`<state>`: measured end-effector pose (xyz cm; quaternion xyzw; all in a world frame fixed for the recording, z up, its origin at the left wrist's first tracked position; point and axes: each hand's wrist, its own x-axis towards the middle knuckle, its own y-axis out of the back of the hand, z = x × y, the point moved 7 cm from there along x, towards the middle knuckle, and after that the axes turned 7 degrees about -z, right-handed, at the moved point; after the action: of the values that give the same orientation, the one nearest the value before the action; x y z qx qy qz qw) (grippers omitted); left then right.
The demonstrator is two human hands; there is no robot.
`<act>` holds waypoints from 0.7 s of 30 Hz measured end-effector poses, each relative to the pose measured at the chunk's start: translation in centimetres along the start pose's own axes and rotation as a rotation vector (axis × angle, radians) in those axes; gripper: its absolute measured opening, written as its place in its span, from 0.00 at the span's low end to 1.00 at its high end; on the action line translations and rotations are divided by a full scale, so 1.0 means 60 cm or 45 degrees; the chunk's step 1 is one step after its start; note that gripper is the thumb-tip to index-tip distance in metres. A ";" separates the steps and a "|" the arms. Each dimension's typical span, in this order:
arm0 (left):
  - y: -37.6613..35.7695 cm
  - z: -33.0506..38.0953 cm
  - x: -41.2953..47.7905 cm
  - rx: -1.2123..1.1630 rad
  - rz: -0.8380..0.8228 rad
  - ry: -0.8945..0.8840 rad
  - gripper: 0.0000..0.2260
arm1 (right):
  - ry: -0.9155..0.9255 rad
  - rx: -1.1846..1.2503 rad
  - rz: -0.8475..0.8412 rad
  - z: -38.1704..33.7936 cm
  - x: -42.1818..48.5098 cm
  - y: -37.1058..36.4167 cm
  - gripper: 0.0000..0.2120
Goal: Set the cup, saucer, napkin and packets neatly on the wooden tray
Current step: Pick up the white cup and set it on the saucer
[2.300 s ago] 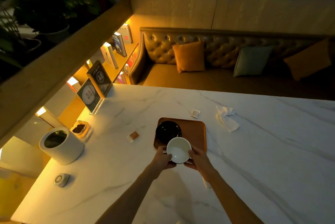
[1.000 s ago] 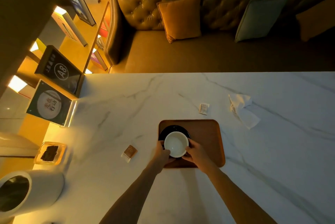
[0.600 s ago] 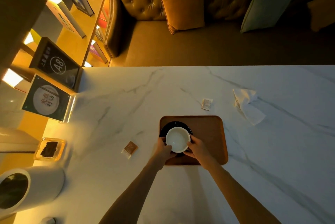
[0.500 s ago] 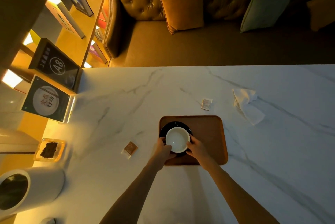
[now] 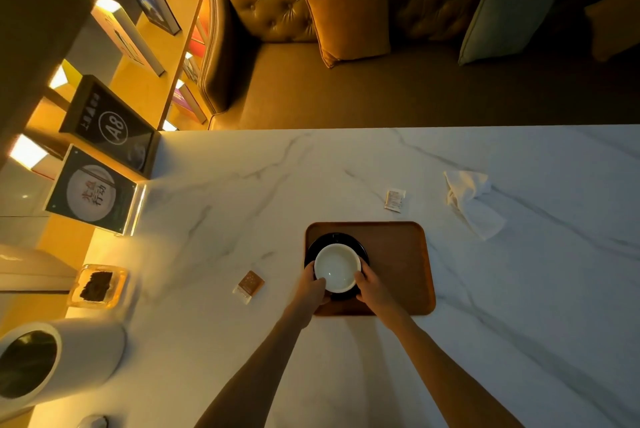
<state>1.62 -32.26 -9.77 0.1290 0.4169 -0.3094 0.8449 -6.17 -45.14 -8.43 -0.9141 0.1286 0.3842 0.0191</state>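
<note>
A white cup (image 5: 336, 266) sits over a black saucer (image 5: 337, 240) on the left part of the wooden tray (image 5: 398, 265). My left hand (image 5: 313, 287) grips the cup's left side and my right hand (image 5: 372, 287) grips its right side. A brown packet (image 5: 250, 285) lies on the marble to the left of the tray. Beyond the tray's far edge a white packet (image 5: 394, 199) rests flat. A crumpled white napkin (image 5: 472, 202) lies to the right of that packet, off the tray.
The marble table (image 5: 225, 185) ends at a leather bench with cushions (image 5: 348, 13) behind. At the left stand two sign holders (image 5: 93, 190), a small glass dish (image 5: 98, 285) and a white cylinder (image 5: 52, 358).
Both hands carried the cup from the tray's near edge onto the saucer. In the last half second the hands and cup have barely moved.
</note>
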 end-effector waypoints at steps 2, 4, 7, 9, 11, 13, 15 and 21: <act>0.000 -0.001 0.000 -0.004 0.020 -0.004 0.23 | 0.000 -0.010 0.007 0.002 0.000 -0.001 0.22; -0.002 -0.002 -0.002 -0.020 0.037 0.001 0.22 | -0.009 -0.037 0.029 0.005 0.002 -0.002 0.23; -0.003 -0.004 -0.004 -0.051 0.047 0.004 0.22 | -0.008 -0.067 0.068 0.007 0.004 -0.002 0.23; -0.003 -0.005 -0.004 -0.059 0.047 0.005 0.22 | -0.003 -0.056 0.072 0.008 0.004 -0.003 0.23; -0.003 -0.006 -0.004 -0.064 0.048 0.007 0.21 | 0.007 -0.044 0.076 0.009 0.004 -0.002 0.22; -0.002 -0.006 -0.003 -0.064 0.054 0.019 0.22 | 0.016 -0.040 0.086 0.010 0.004 -0.002 0.22; -0.003 -0.008 -0.002 -0.067 0.053 0.031 0.22 | 0.021 -0.029 0.087 0.010 0.004 -0.001 0.21; -0.005 -0.011 -0.002 -0.081 0.050 0.037 0.23 | 0.015 0.017 0.088 0.010 0.005 -0.001 0.21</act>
<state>0.99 -32.12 -10.08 0.1149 0.4362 -0.2774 0.8482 -6.39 -45.09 -9.05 -0.9111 0.1628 0.3785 0.0110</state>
